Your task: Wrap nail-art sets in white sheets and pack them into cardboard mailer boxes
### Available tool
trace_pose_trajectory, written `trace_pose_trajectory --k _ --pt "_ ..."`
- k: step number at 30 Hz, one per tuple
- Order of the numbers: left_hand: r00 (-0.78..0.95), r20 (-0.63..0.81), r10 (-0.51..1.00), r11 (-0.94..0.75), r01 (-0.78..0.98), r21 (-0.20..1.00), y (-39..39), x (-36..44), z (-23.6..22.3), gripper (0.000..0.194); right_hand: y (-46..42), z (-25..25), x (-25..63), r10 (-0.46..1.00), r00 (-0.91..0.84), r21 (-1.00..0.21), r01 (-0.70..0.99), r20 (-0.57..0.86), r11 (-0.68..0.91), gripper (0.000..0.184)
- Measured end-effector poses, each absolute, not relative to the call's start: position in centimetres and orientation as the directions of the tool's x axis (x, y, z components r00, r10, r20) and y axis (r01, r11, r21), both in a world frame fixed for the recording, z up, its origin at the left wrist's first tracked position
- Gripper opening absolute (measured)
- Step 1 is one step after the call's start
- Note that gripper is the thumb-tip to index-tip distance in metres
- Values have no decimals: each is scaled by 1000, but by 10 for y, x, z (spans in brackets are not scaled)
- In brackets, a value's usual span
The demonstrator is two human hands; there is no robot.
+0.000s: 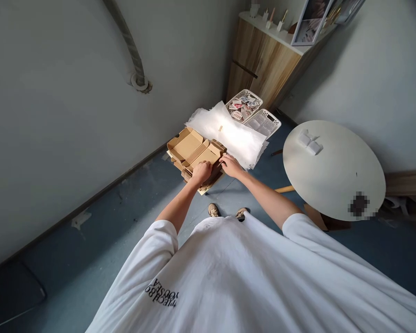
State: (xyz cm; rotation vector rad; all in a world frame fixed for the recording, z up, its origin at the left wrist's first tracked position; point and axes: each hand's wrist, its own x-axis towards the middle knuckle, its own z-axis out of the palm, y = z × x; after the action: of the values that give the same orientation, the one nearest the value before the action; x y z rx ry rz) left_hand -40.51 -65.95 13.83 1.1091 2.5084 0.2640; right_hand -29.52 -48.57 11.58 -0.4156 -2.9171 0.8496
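Our two hands work at an open brown cardboard mailer box (185, 145).
The box lies unfolded atop a stack of flattened cardboard (186, 175), its tray half toward the wall and its other half nearer us. Our left hand (201, 171) rests on the near half with its fingers curled in; we cannot tell whether they grip the board. Our right hand (231, 165) is at the box's right end, fingers bent and partly spread, their tips against cardboard edges; we cannot tell how firmly, if at all, they hold it. Just beyond lies a pile of white sheets (241, 135), and behind it stand two white plastic baskets (260, 98), one filled with small printed packets (238, 114).
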Motion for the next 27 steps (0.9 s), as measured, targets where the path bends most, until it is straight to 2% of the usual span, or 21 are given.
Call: trace_pose_trajectory --k 8,10,13,16,18,22,27 --pt "-570 -295 767 633 748 201 -652 -397 151 33 -489 123 -300 257 -966 -491 215 19 844 38" --pt "-549 -287 785 609 769 196 -653 -396 155 35 -488 129 -303 199 -978 -454 149 63 878 44" --pt "-517 -267 813 573 793 206 -654 -396 166 37 -484 141 -315 34 -995 -398 -5 92 917 49" --pt "-503 -227 834 546 810 212 -655 -397 181 35 -480 152 -331 -49 -995 -352 -77 88 933 37" --pt "-511 -182 840 541 814 209 -656 -398 194 33 -479 160 -339 -41 -993 -317 -75 113 945 29" --pt "-559 -62 827 559 805 201 -659 -396 227 35 -479 182 -347 -19 -972 -253 -80 234 964 36" --pt "-586 87 806 569 806 161 -656 -393 274 45 -474 220 -343 59 -907 -246 -50 416 968 36"
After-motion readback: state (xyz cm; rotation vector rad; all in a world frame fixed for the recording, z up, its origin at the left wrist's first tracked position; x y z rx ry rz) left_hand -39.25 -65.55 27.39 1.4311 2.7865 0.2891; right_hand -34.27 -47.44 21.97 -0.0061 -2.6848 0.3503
